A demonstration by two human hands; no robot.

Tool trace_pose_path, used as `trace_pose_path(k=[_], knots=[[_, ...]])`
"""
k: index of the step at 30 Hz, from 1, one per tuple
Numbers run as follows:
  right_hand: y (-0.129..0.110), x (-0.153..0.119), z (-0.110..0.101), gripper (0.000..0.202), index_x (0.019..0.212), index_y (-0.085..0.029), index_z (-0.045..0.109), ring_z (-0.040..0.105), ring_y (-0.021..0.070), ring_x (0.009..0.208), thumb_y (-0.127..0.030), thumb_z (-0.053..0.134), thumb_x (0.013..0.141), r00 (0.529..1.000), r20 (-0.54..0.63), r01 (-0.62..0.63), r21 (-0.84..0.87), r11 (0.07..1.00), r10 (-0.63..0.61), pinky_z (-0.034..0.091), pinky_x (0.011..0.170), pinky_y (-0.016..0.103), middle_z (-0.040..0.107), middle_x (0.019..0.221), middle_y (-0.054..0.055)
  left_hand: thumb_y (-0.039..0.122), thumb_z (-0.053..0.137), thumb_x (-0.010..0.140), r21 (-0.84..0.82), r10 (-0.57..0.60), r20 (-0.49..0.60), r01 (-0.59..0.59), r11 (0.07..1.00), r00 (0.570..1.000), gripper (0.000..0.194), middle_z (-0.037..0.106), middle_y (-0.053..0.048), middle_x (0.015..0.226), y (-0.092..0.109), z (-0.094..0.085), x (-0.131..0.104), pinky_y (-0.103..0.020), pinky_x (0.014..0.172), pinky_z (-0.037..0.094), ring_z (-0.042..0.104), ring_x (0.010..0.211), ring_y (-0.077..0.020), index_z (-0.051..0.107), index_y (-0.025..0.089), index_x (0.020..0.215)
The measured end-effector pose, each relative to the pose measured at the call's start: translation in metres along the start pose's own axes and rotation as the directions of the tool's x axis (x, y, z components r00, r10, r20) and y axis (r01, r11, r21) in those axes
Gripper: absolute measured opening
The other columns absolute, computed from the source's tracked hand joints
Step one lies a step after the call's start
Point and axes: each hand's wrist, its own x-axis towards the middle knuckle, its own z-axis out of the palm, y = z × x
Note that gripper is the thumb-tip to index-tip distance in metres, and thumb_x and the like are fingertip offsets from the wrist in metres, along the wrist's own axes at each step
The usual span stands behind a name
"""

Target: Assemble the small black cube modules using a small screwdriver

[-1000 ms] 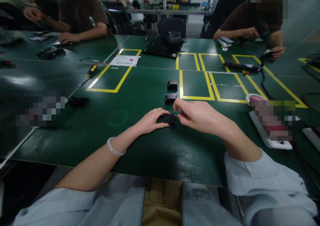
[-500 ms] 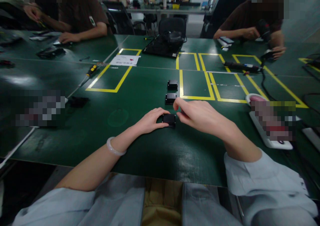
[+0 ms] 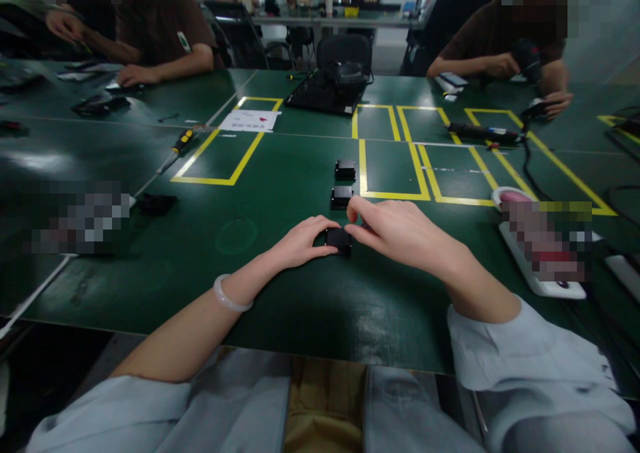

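Note:
A small black rectangular block [image 3: 339, 241] lies on the green table in front of me. My left hand [image 3: 305, 241] grips it from the left, with the thumb on the near side and fingers on the far side. My right hand [image 3: 390, 226] is at the block's far right corner, its fingers curled and the thumb tip at the corner. Whatever those fingers may hold is too small or hidden to see. Two similar black blocks, a nearer one [image 3: 343, 197] and a farther one [image 3: 345, 169], stand in line beyond.
Yellow tape frames [image 3: 395, 196] mark the table. A yellow-black screwdriver [image 3: 183, 143] and a paper label [image 3: 250, 121] lie left. A white device [image 3: 545, 266] is at right, a black tool [image 3: 485, 134] farther back. Two people work across the table.
My right thumb has moved left and up to the block's far right corner. The left hand and the block have hardly moved.

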Motion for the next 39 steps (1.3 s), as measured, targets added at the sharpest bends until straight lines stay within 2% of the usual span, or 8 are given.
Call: trace_pose_path(k=[2, 6, 12, 18, 26, 34, 39], knots=[[-0.001, 0.002, 0.001, 0.028, 0.104, -0.02, 0.054, 0.054, 0.0164, 0.061, -0.042, 0.038, 0.098, 1.0, 0.0, -0.011, -0.017, 1.0, 0.011, 0.022, 0.054, 0.026, 0.064, 0.073, 0.002, 0.044, 0.063, 0.089, 0.001, 0.001, -0.005, -0.001, 1.0, 1.0, 0.039, 0.061, -0.006, 0.112, -0.001, 0.0, 0.0, -0.037, 0.09, 0.045, 0.057, 0.104, -0.0246, 0.056, 0.021, 0.119], [-0.002, 0.005, 0.004, 0.029, 0.103, -0.02, 0.055, 0.056, 0.0176, 0.061, -0.042, 0.037, 0.099, 1.0, -0.006, -0.019, -0.065, 0.998, 0.018, 0.02, 0.053, 0.027, 0.065, 0.072, 0.003, 0.045, 0.062, 0.089, 0.003, 0.004, -0.001, -0.004, 1.0, 1.0, 0.039, 0.061, -0.007, 0.113, -0.002, 0.001, 0.0, -0.038, 0.091, 0.045, 0.056, 0.105, -0.0249, 0.056, 0.021, 0.119], [0.0, 0.005, 0.006, 0.023, 0.112, -0.019, 0.052, 0.057, 0.0171, 0.062, -0.03, 0.038, 0.098, 1.0, -0.013, -0.008, -0.055, 0.998, 0.008, 0.021, 0.054, 0.027, 0.067, 0.078, 0.004, 0.045, 0.062, 0.089, 0.003, 0.002, 0.0, -0.002, 1.0, 1.0, 0.04, 0.061, -0.006, 0.114, -0.002, 0.001, 0.0, -0.037, 0.09, 0.045, 0.057, 0.105, -0.0247, 0.055, 0.022, 0.121], [0.004, 0.001, 0.005, 0.02, 0.111, -0.019, 0.05, 0.056, 0.0168, 0.063, -0.028, 0.04, 0.095, 1.0, -0.021, 0.004, -0.008, 1.0, -0.005, 0.022, 0.054, 0.027, 0.067, 0.081, 0.003, 0.046, 0.062, 0.089, 0.006, 0.0, 0.012, 0.0, 1.0, 1.0, 0.041, 0.06, -0.007, 0.115, -0.002, 0.0, 0.0, -0.038, 0.09, 0.045, 0.056, 0.106, -0.0255, 0.054, 0.022, 0.121], [-0.001, 0.005, 0.006, 0.03, 0.103, -0.019, 0.055, 0.055, 0.0165, 0.064, -0.043, 0.037, 0.099, 0.997, -0.045, -0.054, 0.026, 0.998, 0.056, 0.023, 0.056, 0.026, 0.064, 0.075, 0.002, 0.048, 0.061, 0.089, 0.018, -0.005, 0.012, 0.004, 1.0, 1.0, 0.043, 0.06, -0.006, 0.11, -0.003, 0.0, 0.001, -0.038, 0.089, 0.046, 0.057, 0.102, -0.0257, 0.055, 0.022, 0.122], [-0.002, 0.007, 0.015, 0.028, 0.102, -0.019, 0.057, 0.054, 0.0155, 0.062, -0.038, 0.038, 0.099, 0.991, -0.098, -0.087, 0.054, 0.995, 0.092, 0.024, 0.057, 0.026, 0.063, 0.07, 0.001, 0.047, 0.061, 0.089, 0.023, 0.001, 0.001, -0.001, 1.0, 1.0, 0.042, 0.06, -0.006, 0.112, -0.006, 0.002, 0.001, -0.039, 0.09, 0.046, 0.057, 0.104, -0.0255, 0.054, 0.022, 0.122], [0.003, 0.007, 0.022, 0.032, 0.099, -0.019, 0.058, 0.053, 0.0152, 0.06, -0.042, 0.036, 0.099, 0.979, -0.157, -0.119, 0.08, 0.99, 0.13, 0.024, 0.057, 0.026, 0.062, 0.07, 0.001, 0.047, 0.06, 0.089, 0.008, 0.004, 0.013, -0.004, 1.0, 1.0, 0.042, 0.06, -0.007, 0.116, -0.003, 0.001, 0.001, -0.039, 0.091, 0.045, 0.056, 0.106, -0.0258, 0.054, 0.022, 0.122]])
